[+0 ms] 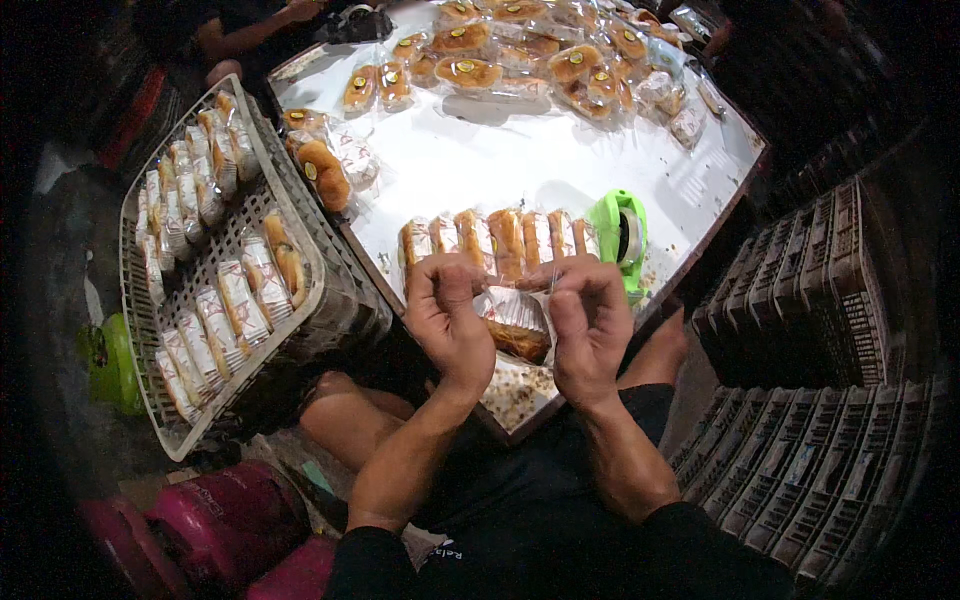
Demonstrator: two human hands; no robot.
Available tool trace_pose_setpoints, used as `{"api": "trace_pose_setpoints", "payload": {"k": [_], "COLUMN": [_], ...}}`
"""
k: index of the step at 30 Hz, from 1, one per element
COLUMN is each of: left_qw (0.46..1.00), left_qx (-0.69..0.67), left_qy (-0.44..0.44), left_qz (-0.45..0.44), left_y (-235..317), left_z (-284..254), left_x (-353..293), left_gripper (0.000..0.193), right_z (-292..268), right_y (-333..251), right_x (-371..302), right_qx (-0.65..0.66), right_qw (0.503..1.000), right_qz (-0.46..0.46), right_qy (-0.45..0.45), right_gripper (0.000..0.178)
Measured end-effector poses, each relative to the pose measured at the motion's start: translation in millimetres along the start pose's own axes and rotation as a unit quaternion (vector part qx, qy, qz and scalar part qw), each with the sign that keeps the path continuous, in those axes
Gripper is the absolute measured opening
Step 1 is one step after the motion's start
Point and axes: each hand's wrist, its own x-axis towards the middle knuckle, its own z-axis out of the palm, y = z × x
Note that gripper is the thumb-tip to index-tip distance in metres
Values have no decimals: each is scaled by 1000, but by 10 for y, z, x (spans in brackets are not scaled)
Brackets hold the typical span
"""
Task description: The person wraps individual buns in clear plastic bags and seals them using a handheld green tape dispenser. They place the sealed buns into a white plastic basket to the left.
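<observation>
One wrapped bun (515,325) lies at the near corner of the white table (430,165), between the person's wrists and just short of the fingers. The left hand (450,315) is closed, thumb against fingers, gripping clear film (520,279); the right hand (592,325) pinches the same film opposite. Whether this film belongs to the bun's wrapper cannot be determined. Directly beyond stands a row of packaged buns (507,240), with a green tape dispenser (610,215) at its right end. At left, a pale slatted crate (200,275) contains two groups of packets on edge: a far group (185,190) and a near group (215,320), with bare grating between. A darker crate sits beneath it. A heap of wrapped buns (468,72) covers the table's far end. At right are dark crates (790,290); their contents cannot be determined.
</observation>
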Motion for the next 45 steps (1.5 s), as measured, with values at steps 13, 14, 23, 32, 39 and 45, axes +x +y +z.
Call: {"api": "trace_pose_setpoints", "payload": {"k": [13, 14, 23, 32, 39, 45], "left_qw": [998, 1000, 984, 990, 994, 981], "left_qx": [-45, 0, -51, -17, 52, -90], "left_qy": [44, 25, -82, -105, -96, -108], "left_qz": [-29, 17, -150, -94, 6, -133], "left_y": [60, 67, 33, -188, -5, -117], "left_z": [94, 94, -88, -242, -149, -104], "left_x": [-36, -89, 16, 138, 105, -115], "left_gripper": [22, 22, 28, 38, 26, 15], "right_z": [60, 67, 103, 182, -23, 51], "right_y": [-105, -102, 108, 37, 146, 171], "right_x": [50, 62, 32, 76, 164, 5], "right_qx": [39, 39, -334, -248, -414, -178], "right_qw": [992, 993, 932, 967, 884, 984], "right_qz": [108, 100, -124, 43, -205, -8], "right_qy": [59, 47, -65, -52, -74, -1], "right_gripper": [24, 24, 50, 28, 27, 12]}}
